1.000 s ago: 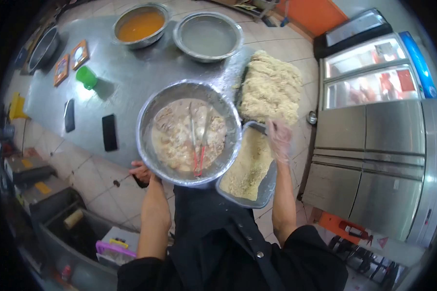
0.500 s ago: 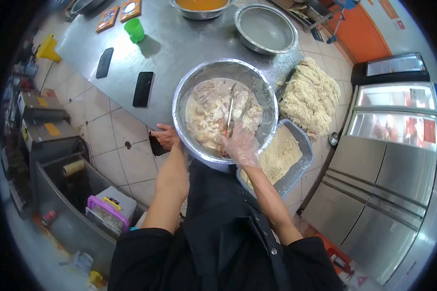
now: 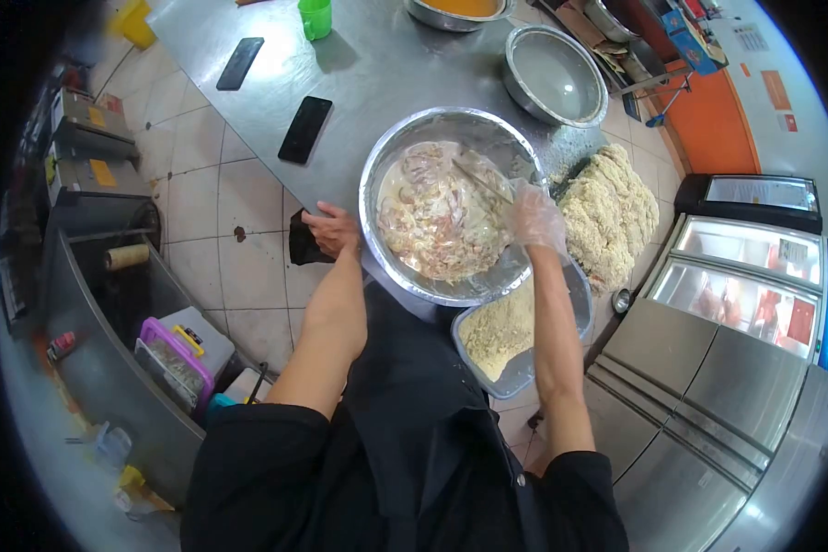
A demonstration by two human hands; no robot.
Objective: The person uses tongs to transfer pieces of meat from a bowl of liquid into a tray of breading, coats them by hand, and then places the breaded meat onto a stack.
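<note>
A big metal bowl (image 3: 374, 241) stands at the table's near edge, holding pale, wet pieces of meat in batter (image 3: 446, 216). My right hand (image 3: 536, 216), in a clear plastic glove, is over the bowl's right side, closed around the end of metal tongs (image 3: 481, 180). The tongs' far end slants into the batter, and its tips are hard to make out. To the left of the bowl, my bare left hand (image 3: 334, 230) rests by the table's corner with its fingers apart, holding nothing.
Beside the bowl on the right lie a heap of crumb-coated pieces (image 3: 607, 216) and a grey tub of crumbs (image 3: 499, 336). Two phones (image 3: 305, 129), a green cup (image 3: 315, 18), a bowl of cloudy liquid (image 3: 557, 78) and a bowl of orange liquid (image 3: 460, 7) share the metal table (image 3: 386, 69).
My right hand has moved to the bowl's right side, and the tongs now slant from upper left to lower right. My left hand stays by the table edge. The view has shifted.
</note>
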